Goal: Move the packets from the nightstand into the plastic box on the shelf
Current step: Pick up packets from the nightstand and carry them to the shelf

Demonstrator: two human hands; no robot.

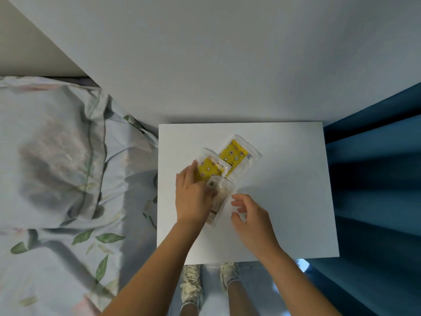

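Clearly the task is sitting at its very beginning. Taking things by size, a bed (57, 179) with leaf-printed bedding is lying along the left, a blue curtain (373, 179) is hanging on the right, and the white nightstand, the table (284, 201) here, is standing between them against the wall. All the packets are resting on that table, left of its middle, overlapping one another: a far yellow packet (237, 155) patterned with stars and moons, a near yellow packet (208, 168) lying partly over it, and a pale packet (219, 201) closest to the person. None is being carried off, and neither the shelf nor the plastic box is showing anywhere in view, so every packet is waiting to be moved.

As for the hands, the left hand (193, 197) is lying over the near yellow packet and the pale one, fingers bent down onto them; whether it is actually gripping or only pressing, I cannot tell. The right hand (250, 215) is hovering just beside the pale packet with fingers apart and loosely curled, holding nothing. My judgement is that gathering the stack is the step in hand, with the whole carry and drop-off left to do.
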